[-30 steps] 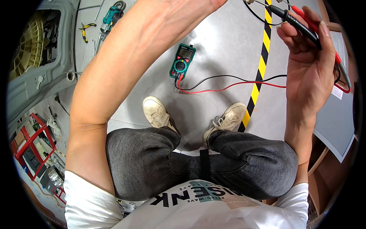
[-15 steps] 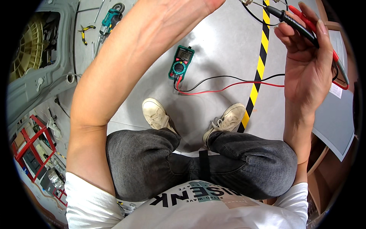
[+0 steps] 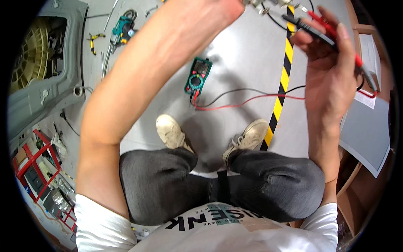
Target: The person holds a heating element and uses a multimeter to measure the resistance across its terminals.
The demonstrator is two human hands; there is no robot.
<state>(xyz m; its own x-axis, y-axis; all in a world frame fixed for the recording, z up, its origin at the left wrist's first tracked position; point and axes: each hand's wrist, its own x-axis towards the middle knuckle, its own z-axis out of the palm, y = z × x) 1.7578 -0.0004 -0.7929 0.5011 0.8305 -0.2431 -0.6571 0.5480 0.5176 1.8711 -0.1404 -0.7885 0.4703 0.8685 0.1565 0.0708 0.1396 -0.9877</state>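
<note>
Both multimeter probes are pinched in my right hand (image 3: 329, 80) at the upper right, the black probe (image 3: 310, 30) beside the red probe (image 3: 325, 24). Their tips point up and left, close to a small metal part (image 3: 265, 6) cut off by the top edge. Whether the tips touch it, I cannot tell. My left hand (image 3: 222, 10) reaches up to that part, its fingers out of the picture. Between my feet and the top edge, a green multimeter (image 3: 197, 77) lies on the floor, with red and black leads running right toward my right hand.
Yellow-and-black tape (image 3: 283, 82) crosses the floor. At the upper left lie a teal power tool (image 3: 122, 29) and yellow-handled pliers (image 3: 93, 42). A grey door-like panel (image 3: 50, 98) stands left, with a red frame (image 3: 35, 157) below it. A grey sheet (image 3: 365, 134) lies right.
My right hand with the probes has shifted slightly left, and the probe tips sit nearer the metal part. More of that part shows. The whole view has tilted slightly.
</note>
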